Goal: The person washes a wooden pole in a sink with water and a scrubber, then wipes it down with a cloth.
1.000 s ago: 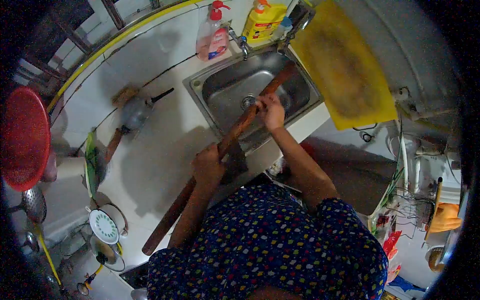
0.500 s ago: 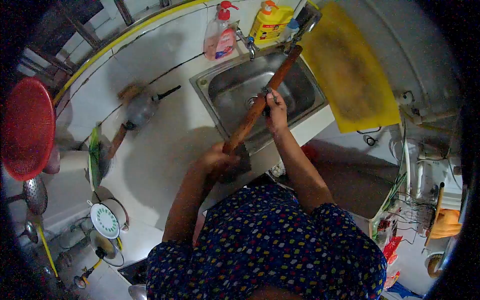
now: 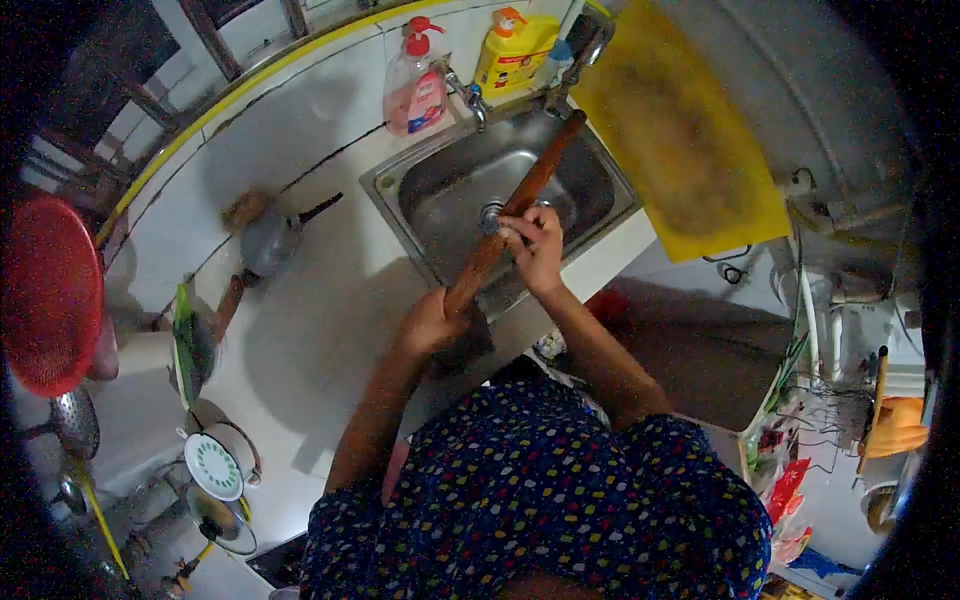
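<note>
A long brown wooden stick (image 3: 535,182) slants over the steel sink (image 3: 415,215), its far end near the faucet (image 3: 578,72). My left hand (image 3: 432,322) is wrapped round its lower part by the sink's near left corner. Farther up, my right hand (image 3: 535,245) touches the stick above the basin, thumb and fingers partly spread; whether something small is between them is too unclear to tell. Below my left hand lies a dark, flat thing (image 3: 465,345), partly hidden.
Behind the sink stand a pink soap bottle (image 3: 415,92) and a yellow bottle (image 3: 515,52). A yellow mat (image 3: 685,140) lies to the right. At left are a red basket (image 3: 52,295), a pan (image 3: 268,240) and a white enamel pot (image 3: 215,465).
The stick's lower end no longer reaches out past my left forearm as it did a second ago. My right hand's fingers have opened somewhat on the stick. The view has shifted slightly.
</note>
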Demonstrator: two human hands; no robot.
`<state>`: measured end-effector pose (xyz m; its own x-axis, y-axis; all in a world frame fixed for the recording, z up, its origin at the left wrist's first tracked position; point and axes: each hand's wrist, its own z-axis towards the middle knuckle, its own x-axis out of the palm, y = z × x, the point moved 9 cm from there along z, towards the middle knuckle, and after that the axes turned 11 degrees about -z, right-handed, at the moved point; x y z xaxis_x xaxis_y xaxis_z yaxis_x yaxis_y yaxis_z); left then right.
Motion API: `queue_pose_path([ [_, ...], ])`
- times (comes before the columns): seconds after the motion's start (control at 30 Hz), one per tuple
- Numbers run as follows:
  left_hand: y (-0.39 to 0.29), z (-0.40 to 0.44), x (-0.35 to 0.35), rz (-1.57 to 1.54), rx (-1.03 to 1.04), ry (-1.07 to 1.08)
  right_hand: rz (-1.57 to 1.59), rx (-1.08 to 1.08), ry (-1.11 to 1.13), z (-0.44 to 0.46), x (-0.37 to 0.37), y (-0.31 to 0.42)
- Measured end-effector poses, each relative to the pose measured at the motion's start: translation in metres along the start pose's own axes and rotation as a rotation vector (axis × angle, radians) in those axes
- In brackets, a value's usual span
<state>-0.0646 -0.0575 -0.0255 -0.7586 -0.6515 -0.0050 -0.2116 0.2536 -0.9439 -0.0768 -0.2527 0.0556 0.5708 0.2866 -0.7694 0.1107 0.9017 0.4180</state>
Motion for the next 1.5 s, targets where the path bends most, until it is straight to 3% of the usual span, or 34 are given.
queue_pose_path([
  [0.07, 0.009, -0.012, 0.001, -0.058, -0.013, -0.02, 0.067, -0.038, -0.001, 0.019, -0.003, -0.01],
  [0.13, 0.011, -0.023, 0.0, -0.118, -0.026, -0.042, 0.083, 0.164, 0.023, 0.043, -0.001, -0.048],
  [0.23, -0.014, -0.049, -0.01, 0.111, -0.132, -0.083, -0.062, 0.079, -0.082, 0.09, -0.021, -0.083],
  [0.3, -0.041, -0.076, -0.012, 0.319, -0.331, -0.064, -0.188, 0.145, -0.115, 0.111, -0.033, -0.106],
  [0.37, -0.012, -0.073, -0.011, 0.411, -0.312, -0.062, -0.185, 0.159, -0.129, 0.116, -0.032, -0.11],
  [0.43, -0.012, -0.071, -0.008, 0.496, -0.286, -0.064, -0.196, 0.121, -0.131, 0.112, -0.026, -0.094],
  [0.53, -0.044, -0.066, -0.014, 0.473, -0.178, -0.21, 0.076, -0.072, -0.059, 0.041, 0.019, -0.023],
  [0.57, -0.039, -0.059, -0.015, 0.458, -0.227, -0.206, 0.185, -0.114, -0.038, 0.018, 0.039, -0.015],
  [0.63, -0.025, -0.052, -0.016, 0.443, -0.284, -0.2, 0.148, -0.115, 0.032, 0.031, 0.014, 0.014],
  [0.7, -0.023, -0.053, -0.023, 0.579, -0.149, -0.285, -0.004, -0.152, 0.07, 0.047, 0.012, 0.009],
  [0.83, -0.049, -0.059, -0.021, 0.561, -0.188, -0.304, -0.195, 0.152, -0.034, 0.114, -0.002, -0.105],
  [0.93, -0.055, -0.062, -0.019, 0.545, -0.165, -0.296, -0.232, 0.279, -0.148, 0.11, -0.016, -0.133],
  [1.0, -0.057, -0.06, -0.02, 0.573, -0.175, -0.281, 0.148, 0.312, -0.152, 0.074, 0.042, -0.178],
  [1.13, -0.063, -0.047, -0.02, 0.576, -0.156, -0.269, 0.582, 0.194, 0.144, -0.007, 0.08, -0.068],
  [1.2, -0.067, -0.05, -0.02, 0.541, -0.125, -0.331, 0.196, -0.004, 0.175, -0.001, 0.034, -0.005],
  [1.27, -0.069, -0.049, -0.016, 0.546, -0.096, -0.338, 0.195, 0.142, 0.096, 0.021, 0.038, -0.044],
  [1.3, -0.072, -0.048, -0.015, 0.55, -0.061, -0.35, -0.052, 0.154, 0.108, 0.046, 0.017, -0.053],
  [1.4, -0.047, -0.043, -0.014, 0.575, -0.051, -0.338, -0.237, 0.102, -0.16, 0.079, 0.01, -0.125],
  [1.43, -0.04, -0.044, -0.014, 0.575, -0.056, -0.34, 0.271, 0.316, -0.013, 0.076, 0.048, -0.177],
  [1.5, -0.035, -0.044, -0.017, 0.608, -0.052, -0.362, 0.828, 0.464, 0.187, 0.065, 0.075, -0.17],
])
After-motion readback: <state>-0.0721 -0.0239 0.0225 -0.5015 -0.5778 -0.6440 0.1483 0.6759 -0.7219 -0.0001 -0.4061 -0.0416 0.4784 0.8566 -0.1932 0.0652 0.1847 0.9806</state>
